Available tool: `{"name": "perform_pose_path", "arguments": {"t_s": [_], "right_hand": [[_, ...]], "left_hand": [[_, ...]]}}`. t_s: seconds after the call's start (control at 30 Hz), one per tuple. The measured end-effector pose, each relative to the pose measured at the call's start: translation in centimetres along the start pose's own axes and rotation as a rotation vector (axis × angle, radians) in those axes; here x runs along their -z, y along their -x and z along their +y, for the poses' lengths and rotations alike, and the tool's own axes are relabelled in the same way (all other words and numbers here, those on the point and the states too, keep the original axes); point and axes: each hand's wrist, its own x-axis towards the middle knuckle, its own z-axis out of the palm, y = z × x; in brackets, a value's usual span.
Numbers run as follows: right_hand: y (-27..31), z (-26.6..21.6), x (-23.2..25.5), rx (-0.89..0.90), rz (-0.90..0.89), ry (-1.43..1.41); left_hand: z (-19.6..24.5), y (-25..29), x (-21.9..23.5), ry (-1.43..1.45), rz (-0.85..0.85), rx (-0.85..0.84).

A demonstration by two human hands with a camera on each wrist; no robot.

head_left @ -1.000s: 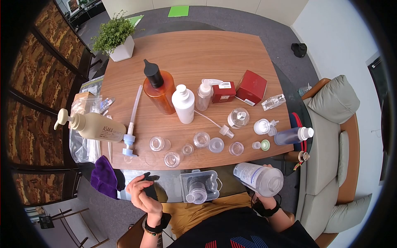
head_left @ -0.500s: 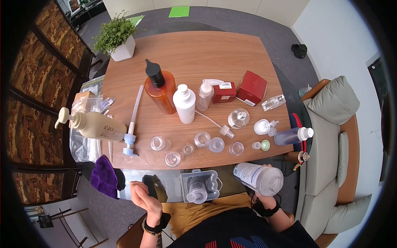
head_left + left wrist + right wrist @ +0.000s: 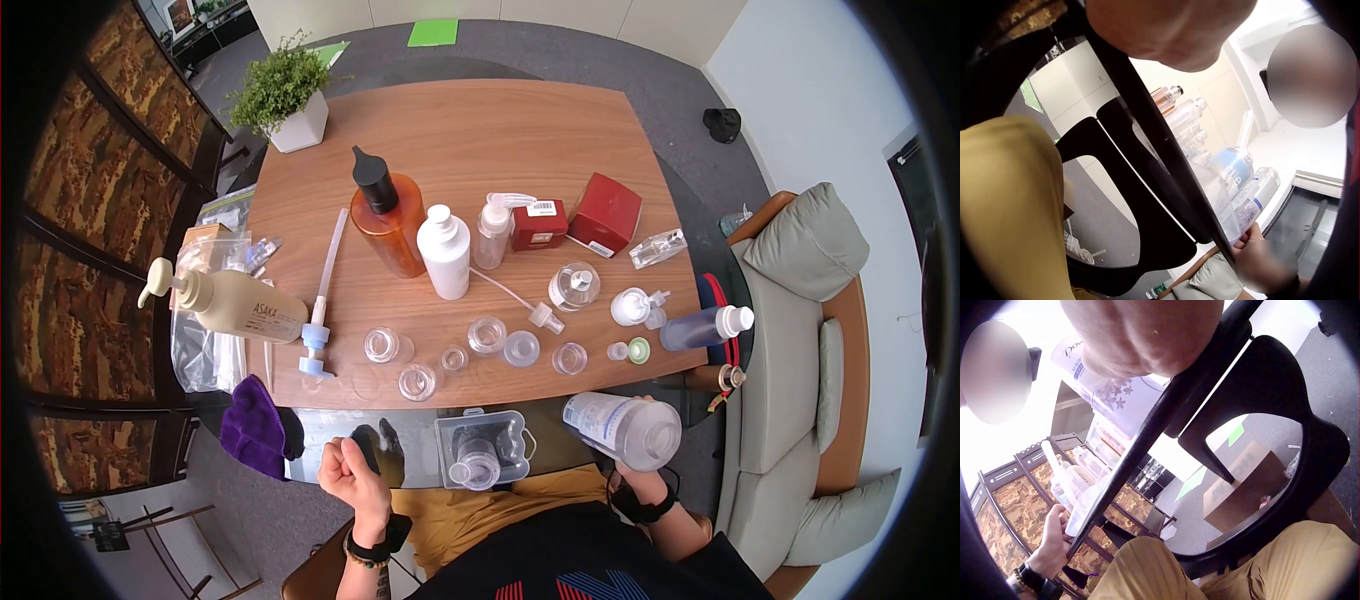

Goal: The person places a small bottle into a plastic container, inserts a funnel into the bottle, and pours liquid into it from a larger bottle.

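Observation:
My right hand (image 3: 642,484) grips a clear bottle with a white and purple label (image 3: 610,425), tilted over the table's near edge. The label reads "Dov" in the right wrist view, where the bottle (image 3: 1119,400) shows purple flowers. My left hand (image 3: 355,478) has its fingers curled in, nothing visible in it, above the glass near edge. Between the hands sits a clear plastic case (image 3: 510,435) with a clear container (image 3: 476,466) inside. Several small clear jars, among them one jar (image 3: 418,382), stand along the wooden tabletop's front.
On the wooden table (image 3: 450,120) stand an amber pump bottle (image 3: 395,235), a white bottle (image 3: 445,260), a beige pump bottle (image 3: 245,305), a loose blue pump (image 3: 315,345), a red box (image 3: 605,215) and a bluish bottle (image 3: 690,330). A purple cloth (image 3: 255,430) hangs at the left corner.
My left hand's fingers, partly extended a second ago, have curled in, and that hand has shifted slightly right. The right hand and the bottle stay almost where they were.

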Motion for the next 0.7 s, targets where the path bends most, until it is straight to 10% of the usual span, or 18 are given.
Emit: {"name": "perform_pose_path", "arguments": {"t_s": [0.7], "right_hand": [[0.4,1.6,0.4,0.037,-0.023,0.052]], "left_hand": [[-0.2,-0.3,-0.2,-0.191,-0.057,-0.054]]}}
